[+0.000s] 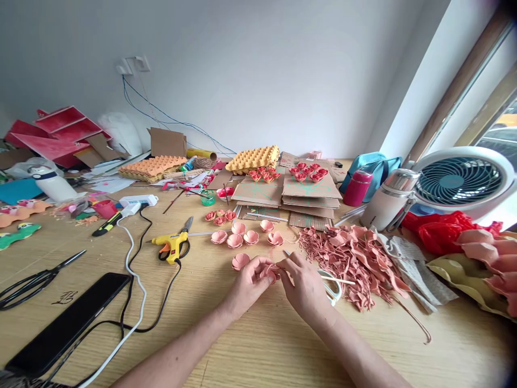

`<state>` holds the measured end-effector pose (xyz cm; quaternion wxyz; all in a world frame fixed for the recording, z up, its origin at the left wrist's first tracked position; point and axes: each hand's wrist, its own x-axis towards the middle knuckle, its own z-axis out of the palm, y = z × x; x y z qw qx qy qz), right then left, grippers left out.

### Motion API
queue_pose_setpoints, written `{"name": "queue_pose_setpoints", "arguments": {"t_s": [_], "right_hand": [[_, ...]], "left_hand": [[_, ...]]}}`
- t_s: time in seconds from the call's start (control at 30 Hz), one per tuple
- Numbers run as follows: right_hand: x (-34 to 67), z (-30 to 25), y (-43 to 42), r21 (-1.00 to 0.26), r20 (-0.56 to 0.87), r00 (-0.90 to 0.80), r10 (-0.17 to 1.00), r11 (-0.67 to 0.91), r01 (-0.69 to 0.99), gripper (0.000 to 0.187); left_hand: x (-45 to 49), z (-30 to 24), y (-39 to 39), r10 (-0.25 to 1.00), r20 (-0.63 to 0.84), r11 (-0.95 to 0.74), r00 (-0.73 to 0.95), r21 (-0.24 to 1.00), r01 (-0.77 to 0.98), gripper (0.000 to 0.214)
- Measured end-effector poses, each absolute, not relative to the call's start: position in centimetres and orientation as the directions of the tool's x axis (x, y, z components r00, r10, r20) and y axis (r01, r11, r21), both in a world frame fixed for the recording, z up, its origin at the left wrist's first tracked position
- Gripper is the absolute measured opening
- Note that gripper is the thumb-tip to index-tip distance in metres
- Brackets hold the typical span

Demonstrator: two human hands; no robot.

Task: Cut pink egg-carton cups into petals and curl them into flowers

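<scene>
My left hand [251, 280] and my right hand [302, 284] meet over the wooden table [250, 345], fingers pinched together on a small pink egg-carton flower piece [270, 271]. White-handled scissors [332, 284] lie just under and right of my right hand. One loose pink cup [240, 261] rests beside my left hand. Several more pink cups [245, 237] sit in a cluster just beyond. A heap of pink carton scraps [355, 264] spreads to the right.
A yellow glue gun [173, 245] with a black cord lies to the left, near black scissors [36, 280] and a black phone [68, 323]. Cardboard sheets with red flowers [307, 180], egg trays [253, 158], a white flask [390, 199] and a fan [460, 180] stand behind.
</scene>
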<state>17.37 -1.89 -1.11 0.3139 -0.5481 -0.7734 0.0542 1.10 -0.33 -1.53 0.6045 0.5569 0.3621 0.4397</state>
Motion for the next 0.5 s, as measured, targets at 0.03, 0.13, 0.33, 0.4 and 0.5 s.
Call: {"name": "queue_pose_setpoints", "arguments": {"t_s": [0.03, 0.13, 0.33, 0.4, 0.5], "right_hand": [[17.34, -1.08, -1.9, -0.441, 0.423, -0.196, 0.885, 0.39, 0.808, 0.018], [17.3, -0.95, -1.93, -0.489, 0.409, -0.173, 0.896, 0.376, 0.787, 0.017], [17.49, -0.7, -1.91, -0.545, 0.386, -0.158, 0.909, 0.363, 0.756, 0.016], [17.59, -0.66, -1.87, -0.574, 0.386, -0.161, 0.908, 0.373, 0.729, 0.017], [17.7, -0.69, -1.82, -0.601, 0.394, -0.157, 0.906, 0.383, 0.701, 0.019]], "left_hand": [[1.1, -1.43, -0.4, 0.937, 0.046, 0.001, 0.347, 0.991, -0.134, 0.028], [1.11, -1.14, -0.62, 0.944, 0.023, 0.025, 0.329, 0.99, -0.141, 0.028], [1.18, -1.18, -0.67, 0.951, 0.016, 0.029, 0.308, 0.99, -0.141, 0.029], [1.2, -1.29, -0.61, 0.949, 0.03, 0.021, 0.312, 0.987, -0.158, 0.028], [1.15, -1.46, -0.47, 0.95, 0.056, -0.003, 0.307, 0.985, -0.172, 0.026]]}}
